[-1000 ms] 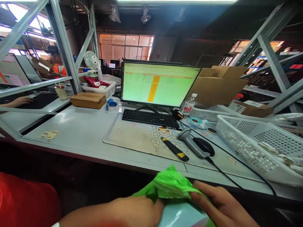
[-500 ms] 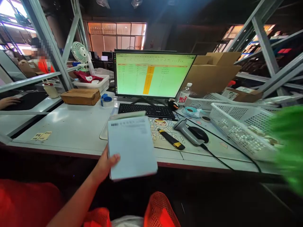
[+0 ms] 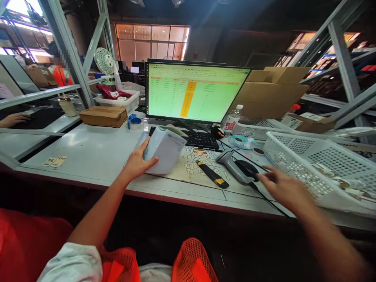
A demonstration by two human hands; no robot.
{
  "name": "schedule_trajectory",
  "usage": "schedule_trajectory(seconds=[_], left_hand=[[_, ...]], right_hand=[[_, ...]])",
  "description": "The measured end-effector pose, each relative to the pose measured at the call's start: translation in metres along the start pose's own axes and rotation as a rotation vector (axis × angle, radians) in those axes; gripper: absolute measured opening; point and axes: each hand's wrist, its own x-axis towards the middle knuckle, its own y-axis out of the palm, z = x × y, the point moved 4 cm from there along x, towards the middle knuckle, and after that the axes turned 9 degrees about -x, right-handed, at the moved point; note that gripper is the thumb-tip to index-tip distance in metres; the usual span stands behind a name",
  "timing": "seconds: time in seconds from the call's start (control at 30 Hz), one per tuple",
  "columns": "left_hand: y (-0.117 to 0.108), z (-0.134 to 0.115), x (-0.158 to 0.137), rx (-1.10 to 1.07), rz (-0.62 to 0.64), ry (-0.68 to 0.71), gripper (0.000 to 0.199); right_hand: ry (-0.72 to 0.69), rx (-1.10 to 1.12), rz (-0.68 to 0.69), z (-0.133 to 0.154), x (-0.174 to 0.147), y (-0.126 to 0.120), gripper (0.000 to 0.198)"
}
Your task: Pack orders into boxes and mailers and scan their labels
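Observation:
My left hand (image 3: 138, 160) is closed around the left side of a stack of white paper sheets (image 3: 169, 150), thumb across the front. The stack is tilted above the mat in front of the keyboard (image 3: 201, 140), hiding part of the keys. To the right, my right hand (image 3: 284, 188) is slightly blurred, its fingers apart and nothing seen in them. Its fingertips are beside the black mouse (image 3: 247, 169); whether they touch it I cannot tell. A grey barcode scanner (image 3: 233, 166) lies against the mouse. Left of the scanner is a black and yellow utility knife (image 3: 212, 174).
Behind the keyboard stands a lit monitor (image 3: 194, 94). A white plastic basket (image 3: 293, 164) is at the right, and a plastic bottle (image 3: 232, 119) and tape roll (image 3: 239, 141) are nearby. A cardboard box (image 3: 104, 116) and blue tape (image 3: 135, 122) lie left. A co-worker's hand (image 3: 16, 119) is at far left.
The paper stack has moved up and forward over the desk, tilting in my left hand. The blurred green thing at the right edge has gone from view. My right hand has come in near the mouse.

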Motion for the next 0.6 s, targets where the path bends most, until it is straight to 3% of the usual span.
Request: schedule_trajectory(seconds=[0.1,0.2,0.3,0.4,0.47,0.53,0.6], left_hand=[[-0.006,-0.032,0.024,0.403,0.131,0.104,0.085],[-0.002,-0.048,0.042,0.659,0.271,0.135,0.076],[0.004,-0.049,0.052,0.696,0.299,0.143,0.074],[0.004,-0.049,0.053,0.546,0.18,0.243,0.065],[-0.002,-0.051,0.049,0.414,0.039,0.37,0.057],[-0.01,-0.049,0.04,0.307,-0.098,0.466,0.056],[-0.019,-0.039,0.031,0.213,-0.192,0.475,0.062]], right_hand=[[-0.033,-0.083,0.126,0.056,0.034,0.034,0.065],[0.014,-0.122,0.178,0.1,0.06,0.067,0.073],[0.12,-0.157,0.179,0.113,0.069,0.079,0.069],[0.123,-0.172,0.169,0.11,0.06,0.069,0.06],[-0.014,-0.16,0.127,0.111,0.041,0.053,0.056],[-0.261,-0.071,0.055,0.118,0.013,0.034,0.051],[-0.501,0.079,0.02,0.127,-0.019,0.016,0.043]])
